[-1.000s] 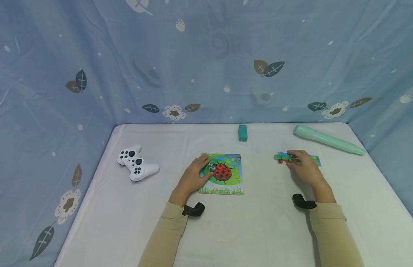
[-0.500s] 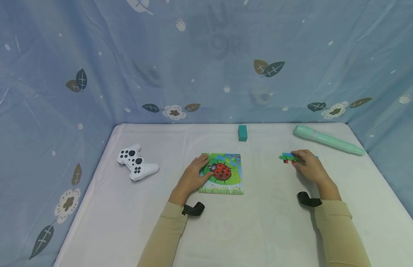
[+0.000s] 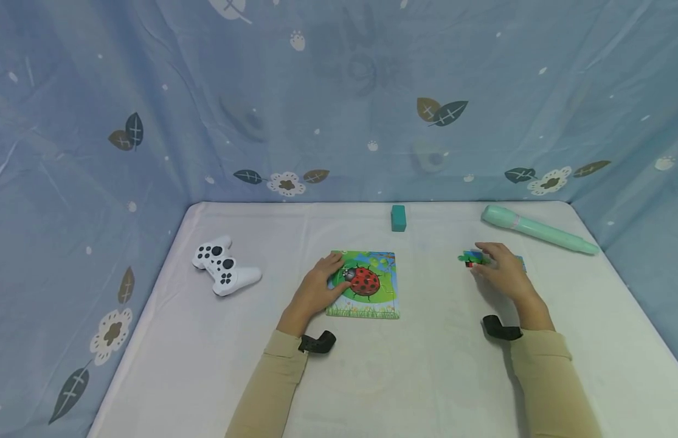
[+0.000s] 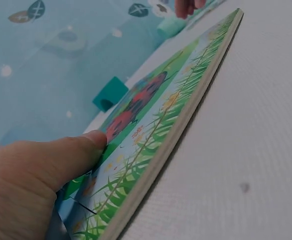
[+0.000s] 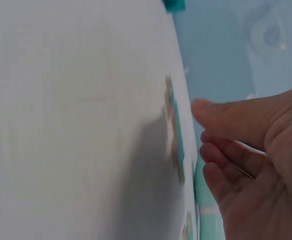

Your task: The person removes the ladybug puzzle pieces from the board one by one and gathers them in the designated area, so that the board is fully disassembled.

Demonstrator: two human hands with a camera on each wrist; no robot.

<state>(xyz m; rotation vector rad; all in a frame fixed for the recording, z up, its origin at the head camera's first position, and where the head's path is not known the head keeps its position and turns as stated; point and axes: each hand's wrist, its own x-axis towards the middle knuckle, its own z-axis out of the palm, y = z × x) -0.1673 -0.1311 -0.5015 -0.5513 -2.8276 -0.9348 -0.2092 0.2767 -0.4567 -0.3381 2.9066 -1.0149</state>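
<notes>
A square ladybug jigsaw puzzle (image 3: pixel 371 304) lies in the middle of the table. My left hand (image 3: pixel 314 289) rests on its left side, fingers extended towards the top corner; in the left wrist view the thumb (image 4: pixel 78 150) lies on the picture. On the right, my right hand (image 3: pixel 500 271) hovers over a jigsaw piece (image 3: pixel 472 257) with blue, green and red on it, thumb and index finger spread. The right wrist view shows that hand apart from the piece (image 5: pixel 177 132), holding nothing. Another piece (image 3: pixel 522 261) shows partly behind the hand.
A white game controller (image 3: pixel 225 267) lies at the left. At the back stand a teal block (image 3: pixel 398 218) and, to the right, a mint-green microphone-shaped stick (image 3: pixel 538 230). Blue patterned cloth (image 3: pixel 339 121) walls the table's back and sides.
My right hand has carried the jigsaw piece slightly right, then let go of it and drawn a little back, thumb and finger parting. The left hand and puzzle stay where they were.
</notes>
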